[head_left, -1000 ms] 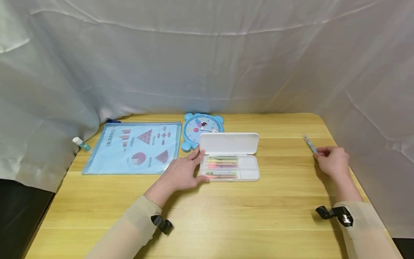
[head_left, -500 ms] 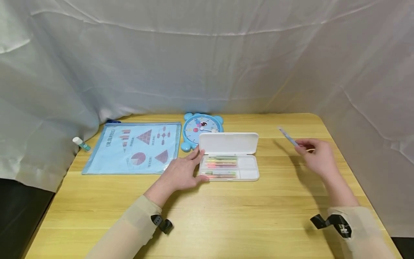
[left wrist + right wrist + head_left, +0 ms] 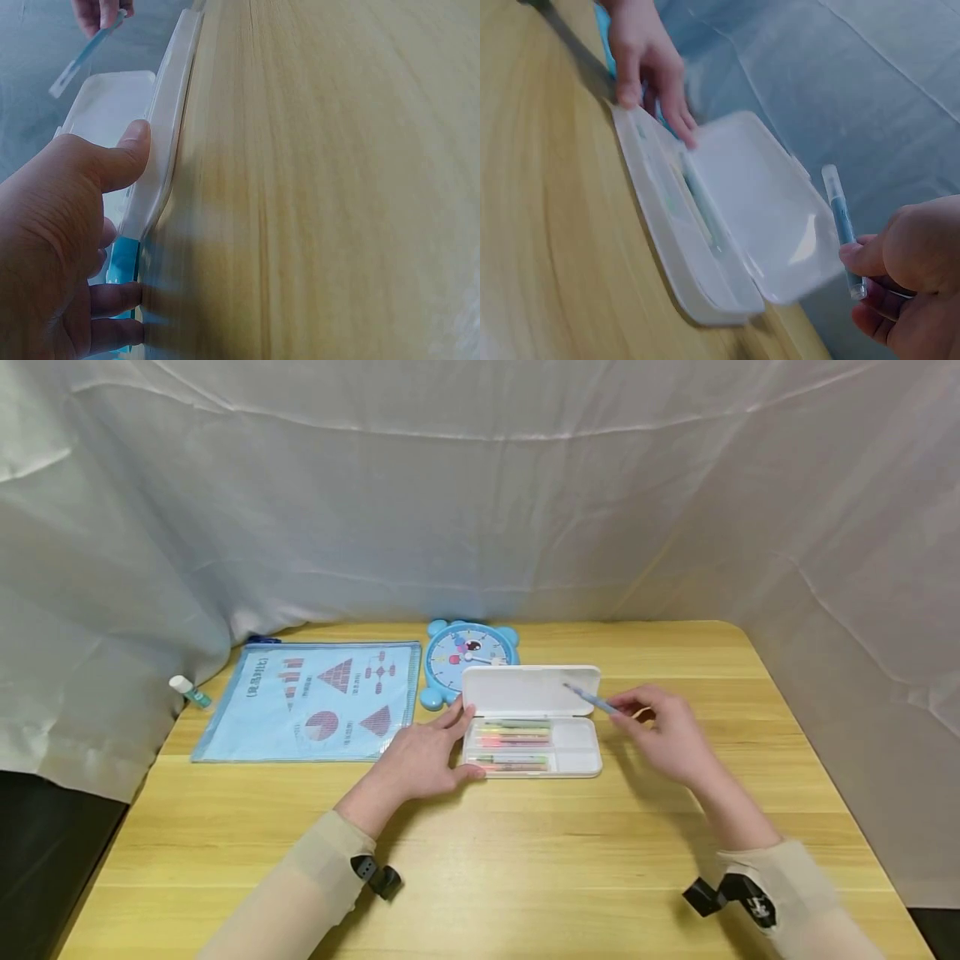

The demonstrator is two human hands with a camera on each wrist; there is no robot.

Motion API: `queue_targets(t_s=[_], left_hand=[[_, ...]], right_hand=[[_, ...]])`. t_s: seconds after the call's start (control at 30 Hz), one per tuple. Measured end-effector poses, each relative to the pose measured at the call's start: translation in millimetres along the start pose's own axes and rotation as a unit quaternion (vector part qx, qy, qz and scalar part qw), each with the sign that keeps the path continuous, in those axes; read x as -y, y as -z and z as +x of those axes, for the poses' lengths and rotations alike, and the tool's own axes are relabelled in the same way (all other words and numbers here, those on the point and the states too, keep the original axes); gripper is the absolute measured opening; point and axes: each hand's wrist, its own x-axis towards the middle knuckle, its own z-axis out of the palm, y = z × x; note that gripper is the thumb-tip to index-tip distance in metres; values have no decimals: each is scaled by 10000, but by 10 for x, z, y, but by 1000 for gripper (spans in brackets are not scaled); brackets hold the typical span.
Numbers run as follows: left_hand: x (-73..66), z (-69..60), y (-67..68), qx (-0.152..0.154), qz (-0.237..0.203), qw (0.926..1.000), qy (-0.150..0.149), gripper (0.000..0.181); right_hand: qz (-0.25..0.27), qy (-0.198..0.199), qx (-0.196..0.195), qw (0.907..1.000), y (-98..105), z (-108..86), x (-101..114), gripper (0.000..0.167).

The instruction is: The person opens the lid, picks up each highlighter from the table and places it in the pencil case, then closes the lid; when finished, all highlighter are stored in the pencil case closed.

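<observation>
A white pencil case (image 3: 577, 763) lies with its lid (image 3: 517, 691) raised. Several coloured pens (image 3: 514, 735) lie in its left compartments. My left hand (image 3: 417, 762) holds the left end of the case, thumb at the front edge and index finger by the hinge. In the left wrist view, that thumb (image 3: 127, 159) lies along the case's front wall. Above the case's right side, my right hand (image 3: 663, 732) pinches a blue marker (image 3: 592, 700) with a clear cap. The marker slants up to the left in front of the lid, seen also in the right wrist view.
Behind the case is a blue toy clock (image 3: 459, 658), partly hidden by the lid. A blue zip folder (image 3: 300, 710) with printed charts lies to the left, and a glue stick (image 3: 191, 692) lies beyond it. Grey curtain (image 3: 480, 510) surrounds the wooden table (image 3: 525, 868).
My right hand has carried the blue marker leftward from the table's right side to the pencil case. My left hand has stayed on the case.
</observation>
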Motion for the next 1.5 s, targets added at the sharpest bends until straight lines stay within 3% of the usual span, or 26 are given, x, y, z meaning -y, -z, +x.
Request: queue_targets(t_s=[0.23,0.4,0.77,1.03,1.37,1.5], left_hand=[[7,-4,11,1,-5,10000,35,101],[14,9,6,35,13,10000,38,101],[11,21,-5,50,-14,10000,13,102],[2,18,1,32,28,10000,-1,102],[5,8,-7,48,43,10000,34,103],[2,6,-4,51,56,10000,59,103]], right_hand=[[225,131,628,9977,-341,47,128,14],[96,211,1079,9939,-591,71,160,14],[-378,574,1495,9864,-849,106,212,12],[-644,771,1470,9840,-924,61,157,12],[-1046,1392,1406,9746,-937,52,163,11],[-1125,1413,1385,9738,-950,50,182,11]])
